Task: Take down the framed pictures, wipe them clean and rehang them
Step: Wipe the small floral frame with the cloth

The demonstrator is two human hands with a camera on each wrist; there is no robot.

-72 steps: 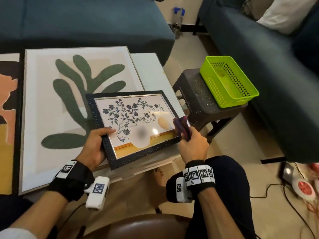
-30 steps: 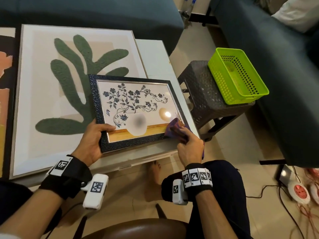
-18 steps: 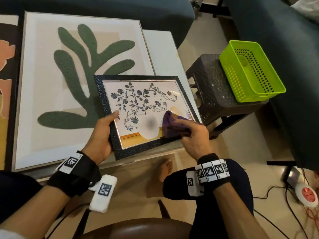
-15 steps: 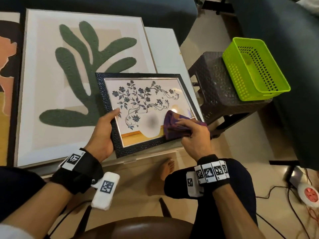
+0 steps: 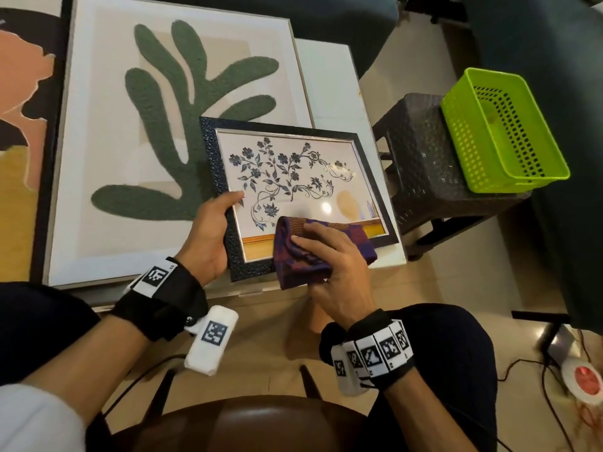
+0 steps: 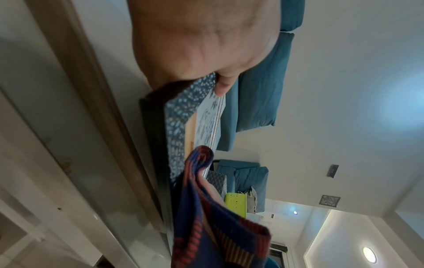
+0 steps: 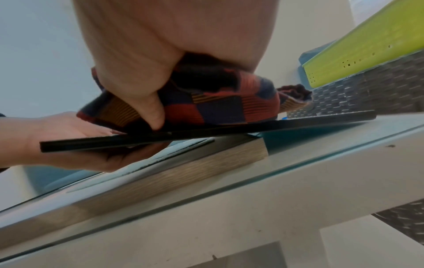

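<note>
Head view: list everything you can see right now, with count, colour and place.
small framed picture: 1, dark textured frame, blue floral print, tilted over the table's near right corner
cloth: 1, purple and red check, on the picture's lower glass
leaf picture: 1, pale frame, green leaf, flat on the table
abstract picture: 1, orange, black and yellow, far left
table: 1, white
stool: 1, dark woven, right of the table
basket: 1, lime green, on the stool
sofas: 2, dark teal, behind and right
left hand: grips the picture's left edge
right hand: holds the cloth
</note>
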